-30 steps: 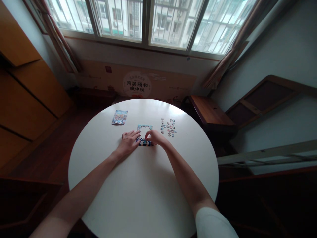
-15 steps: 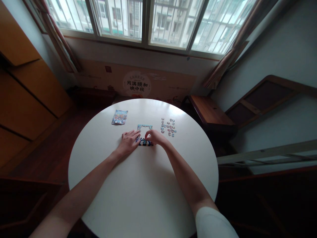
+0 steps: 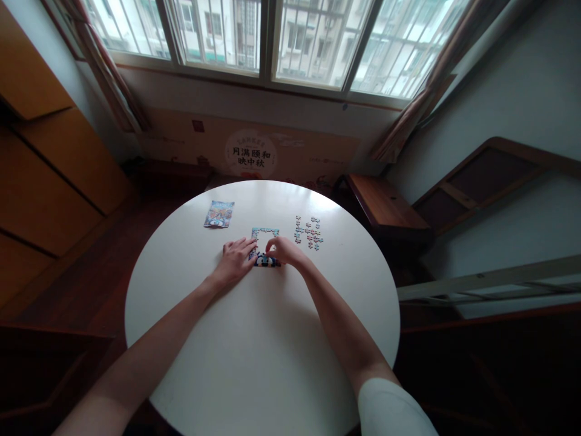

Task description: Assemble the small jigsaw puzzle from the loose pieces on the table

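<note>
A small jigsaw puzzle (image 3: pixel 264 263) lies on the white round table, its border and lower part filled and its middle bare. My left hand (image 3: pixel 236 255) rests flat with fingers stretched, the fingertips on the puzzle's left edge. Over the right side of the puzzle, my right hand (image 3: pixel 282 249) pinches a puzzle piece (image 3: pixel 266 255) against the picture's lower part; the fingers partly hide it. Several loose puzzle pieces (image 3: pixel 311 232) are spread to the right of the puzzle.
A colourful printed packet or sheet (image 3: pixel 219 214) lies at the table's far left. The round table (image 3: pixel 254 351) fills the middle of the view. A wooden bench (image 3: pixel 385 203) stands beyond it at the right, and a barred window (image 3: pixel 299 42) is behind.
Almost nothing differs. Both hands stay in the same place, with my right fingers still pinched over the lower part of the puzzle.
</note>
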`<move>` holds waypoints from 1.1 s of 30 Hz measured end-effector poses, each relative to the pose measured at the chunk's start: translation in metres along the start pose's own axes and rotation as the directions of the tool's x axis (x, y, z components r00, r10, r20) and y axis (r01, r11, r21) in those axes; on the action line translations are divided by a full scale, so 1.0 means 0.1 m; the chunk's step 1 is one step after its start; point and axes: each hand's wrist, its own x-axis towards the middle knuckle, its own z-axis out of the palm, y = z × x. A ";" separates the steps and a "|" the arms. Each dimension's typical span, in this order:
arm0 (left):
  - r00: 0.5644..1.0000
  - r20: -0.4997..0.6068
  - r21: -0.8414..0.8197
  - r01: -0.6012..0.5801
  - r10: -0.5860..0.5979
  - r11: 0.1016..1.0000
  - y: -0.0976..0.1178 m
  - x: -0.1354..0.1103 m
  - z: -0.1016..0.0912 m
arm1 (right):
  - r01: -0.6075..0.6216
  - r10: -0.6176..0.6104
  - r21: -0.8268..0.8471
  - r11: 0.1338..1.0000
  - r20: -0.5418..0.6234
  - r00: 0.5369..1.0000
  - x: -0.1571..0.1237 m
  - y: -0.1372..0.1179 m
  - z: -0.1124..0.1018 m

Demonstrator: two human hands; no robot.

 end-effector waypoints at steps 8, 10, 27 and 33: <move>1.000 0.009 -0.001 0.011 -0.011 1.000 0.02 0.00 -0.01 | 0.000 -0.001 -0.038 0.999 -0.009 1.000 -0.01 -0.02 0.01; 1.000 0.007 -0.003 0.010 -0.010 1.000 0.02 0.00 -0.02 | 0.006 -0.007 -0.038 0.999 -0.016 1.000 -0.01 -0.02 0.01; 1.000 0.016 -0.004 0.014 -0.014 1.000 0.02 0.00 -0.02 | 0.065 -0.083 -0.218 0.974 -0.076 0.994 -0.03 -0.12 0.06; 1.000 0.006 -0.012 0.009 -0.009 1.000 0.02 0.00 -0.02 | 0.027 -0.049 -0.190 0.981 -0.109 0.993 -0.05 -0.02 -0.07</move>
